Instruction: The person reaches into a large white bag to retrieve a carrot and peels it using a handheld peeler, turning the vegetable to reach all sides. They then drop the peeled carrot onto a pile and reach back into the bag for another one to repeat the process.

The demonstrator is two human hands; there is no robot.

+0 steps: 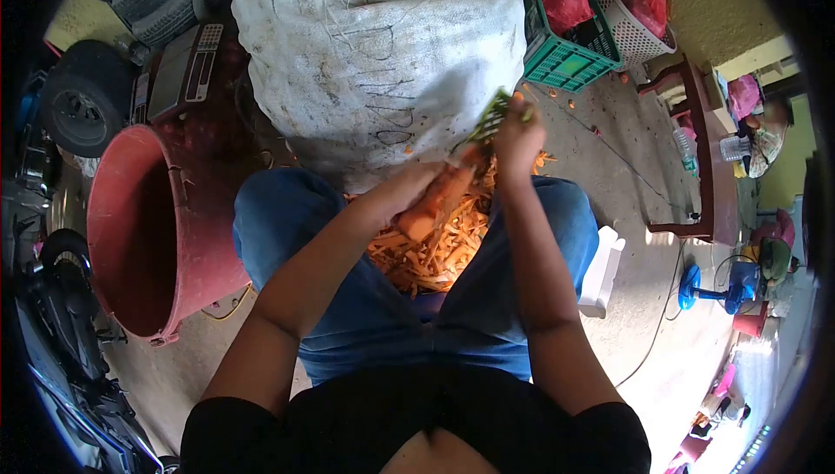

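- The step in hand looks to be shaving a carrot [435,204], which is held slantwise between the knees, its thick end toward the near left and its far end by the blade.
- The left hand [416,185] has its fingers curled round the carrot's left side, with little gap; its fingertips are hidden from above. A firm hold near the thick end should serve best, well clear of the cutting edge.
- The right hand [520,133] is closed in a fist about a green slotted peeler [490,117] (a shredder, perhaps; motion blurs it), with no finger visibly spread. A light, even pressure along the carrot would suit it better than a hard push.
- Strokes running toward the far right, away from the left fingers, would be the safer choice; a slip toward the near left could nick them.
- Turning the carrot slightly between strokes should give even strips and avoid one deep flat side.
- The orange shavings [435,257] lie heaped directly below, so working low over their middle should limit scatter.
- The white woven sack [383,56] stands just beyond the knees, at the far side; the peeler's tip reaches close to it in this view, so short strokes seem wise.
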